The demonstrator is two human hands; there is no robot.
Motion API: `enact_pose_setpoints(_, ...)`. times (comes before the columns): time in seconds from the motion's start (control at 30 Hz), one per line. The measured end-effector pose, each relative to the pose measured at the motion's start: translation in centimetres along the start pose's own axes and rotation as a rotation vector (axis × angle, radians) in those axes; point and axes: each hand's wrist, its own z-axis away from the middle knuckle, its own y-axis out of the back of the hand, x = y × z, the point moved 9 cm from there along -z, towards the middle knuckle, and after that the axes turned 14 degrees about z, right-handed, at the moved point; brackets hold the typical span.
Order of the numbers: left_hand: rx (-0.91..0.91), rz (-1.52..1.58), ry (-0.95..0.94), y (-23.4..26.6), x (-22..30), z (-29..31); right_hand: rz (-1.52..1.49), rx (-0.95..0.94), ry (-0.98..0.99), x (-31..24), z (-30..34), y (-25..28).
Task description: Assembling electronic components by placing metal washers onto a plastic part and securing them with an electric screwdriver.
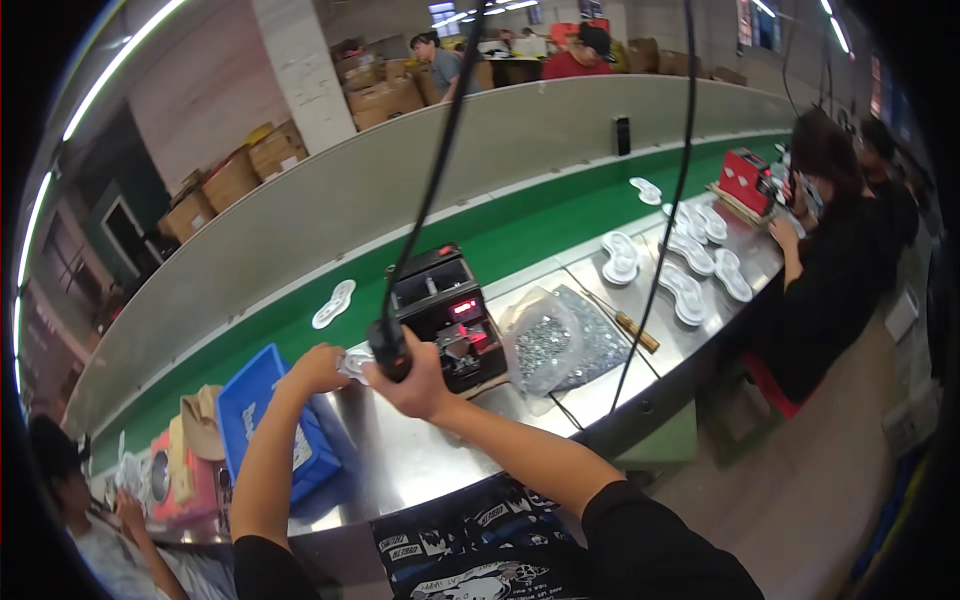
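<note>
Metal benchtop point(400, 460) below, right hand point(420, 380) grips black screwdriver point(388, 350), left hand point(318, 369) holds pale part point(353, 366).

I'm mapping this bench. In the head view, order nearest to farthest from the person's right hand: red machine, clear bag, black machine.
From the right hand:
1. Black machine: just ahead, slightly right.
2. Clear bag: right of that machine.
3. Red machine: far right.
</note>
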Motion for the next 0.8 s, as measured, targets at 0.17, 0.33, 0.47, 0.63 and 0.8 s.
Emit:
enact_pose_setpoints(0.17, 0.055, -0.061, 0.047, -1.2, 3.1, 4.1, -0.123, 0.005, -0.096, 1.8, 0.8, -1.2)
enact_pose_setpoints(0.33, 0.058, -0.301, 0.018, -2.0, 8.1, 10.2, -0.125, -0.031, -0.12, 2.8, 1.4, -1.6)
enact_pose_setpoints(0.47, 0.26, -0.478, -0.277, 1.1, 17.5, 16.0, -0.171, -0.029, -0.125, 2.7, 1.6, -0.8)
enact_pose_setpoints(0.63, 1.055, 0.201, -0.855, 13.5, 28.2, 29.8, -0.164, -0.003, -0.179, 3.2, 2.0, -1.7)
enact_pose_setpoints(0.8, 1.186, 0.496, -0.974, 16.3, 31.9, 35.0, -0.052, -0.022, -0.068, 4.2, 1.7, -1.1)
